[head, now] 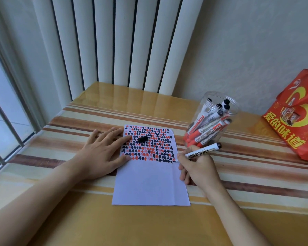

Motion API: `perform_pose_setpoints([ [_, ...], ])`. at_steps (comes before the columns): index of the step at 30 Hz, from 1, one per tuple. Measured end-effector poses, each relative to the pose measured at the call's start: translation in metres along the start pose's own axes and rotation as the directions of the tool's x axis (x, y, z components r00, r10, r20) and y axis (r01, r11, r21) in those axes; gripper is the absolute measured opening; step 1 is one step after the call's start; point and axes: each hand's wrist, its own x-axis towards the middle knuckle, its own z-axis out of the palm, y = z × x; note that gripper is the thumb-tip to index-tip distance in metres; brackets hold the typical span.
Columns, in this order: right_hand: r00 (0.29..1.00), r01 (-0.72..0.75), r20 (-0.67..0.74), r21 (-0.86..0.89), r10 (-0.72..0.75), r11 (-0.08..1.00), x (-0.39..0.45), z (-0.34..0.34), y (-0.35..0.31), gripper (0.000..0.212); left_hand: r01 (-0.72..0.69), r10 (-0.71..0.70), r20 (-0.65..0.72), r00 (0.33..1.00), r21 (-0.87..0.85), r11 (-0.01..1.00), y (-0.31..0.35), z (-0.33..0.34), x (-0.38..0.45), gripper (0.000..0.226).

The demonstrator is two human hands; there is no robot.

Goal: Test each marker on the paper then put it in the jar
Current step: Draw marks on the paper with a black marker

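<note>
You are mid-test: your right hand (197, 167) pinches the marker (202, 152), tip at the paper's (149, 183) right edge, while your left hand (103, 151) lies spread, pressing it flat. Next comes recapping with the cap (142, 139) lying on the paper, then the jar (212, 119) just beyond.

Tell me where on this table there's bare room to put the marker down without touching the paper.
Free: the table in front of the paper, between the forearms, and the striped stretch between the jar and the red bag. Crowded: the paper's right edge, where the right hand, marker and jar sit close.
</note>
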Motion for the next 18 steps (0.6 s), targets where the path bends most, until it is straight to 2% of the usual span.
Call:
perform_pose_setpoints([
  [6,0.999,0.018,0.028,-0.034,-0.017,0.999,0.0,0.0001,0.0016,0.013,0.007,-0.007,-0.007,1.0,-0.011,1.0,0.0008,-0.0001,-0.0001,0.08],
  [12,1.0,-0.002,-0.021,-0.011,0.002,1.0,0.0001,0.0002,0.0005,0.014,-0.005,0.004,-0.009,1.0,-0.04,0.999,0.0001,-0.0007,-0.0004,0.081],
  [18,1.0,-0.003,-0.003,-0.02,0.003,1.0,-0.0015,0.0017,-0.0003,0.015,0.0,0.0,-0.006,1.0,-0.029,1.0,0.0011,-0.0023,0.0002,0.082],
])
